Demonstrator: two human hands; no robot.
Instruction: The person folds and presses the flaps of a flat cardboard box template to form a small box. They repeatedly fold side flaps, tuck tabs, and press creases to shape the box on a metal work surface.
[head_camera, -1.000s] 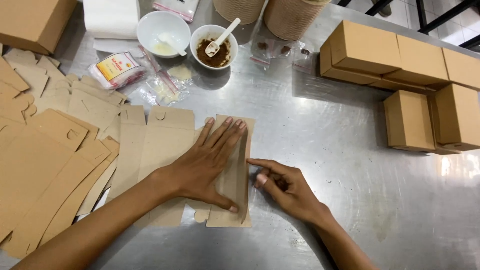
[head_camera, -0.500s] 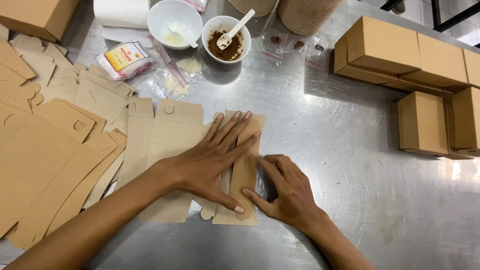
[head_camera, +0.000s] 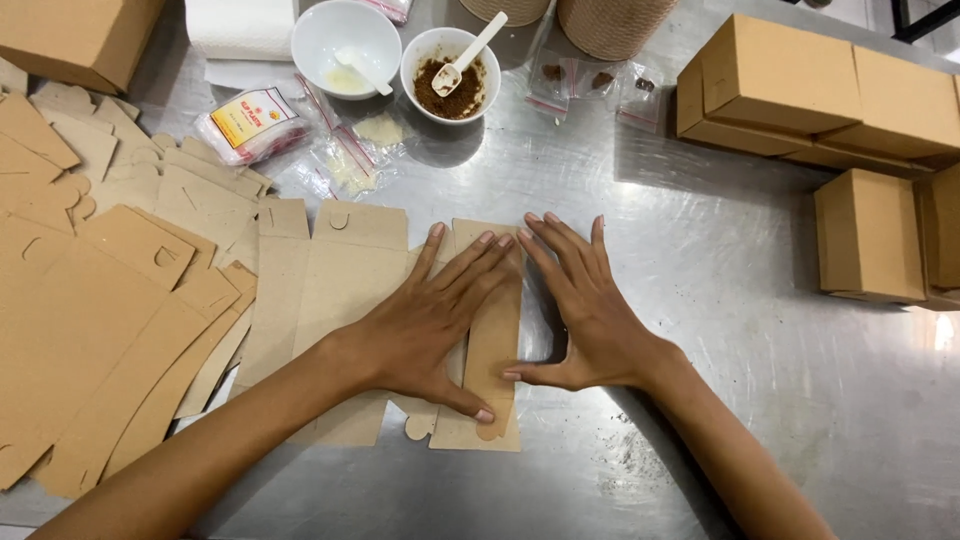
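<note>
A flat brown cardboard box blank (head_camera: 345, 270) lies on the metal table (head_camera: 700, 400) in front of me. Its right-hand panel (head_camera: 495, 340) is folded over. My left hand (head_camera: 435, 315) lies flat on that blank, fingers spread, thumb pressing the folded panel near its lower end. My right hand (head_camera: 585, 305) is flat too, fingers pointing away from me along the panel's right edge, thumb touching the panel. Neither hand grips anything.
A heap of flat cardboard blanks (head_camera: 100, 270) covers the left side. Folded brown boxes (head_camera: 810, 90) stand at the right. At the back are a white bowl (head_camera: 345, 45), a bowl of brown powder with a spoon (head_camera: 455, 75), small plastic bags (head_camera: 250, 120) and two woven containers (head_camera: 610, 20).
My right hand has opened out from a curled pose at the panel's lower edge and now lies flat with its fingers stretched up along the fold. The left hand stays pressed on the blank.
</note>
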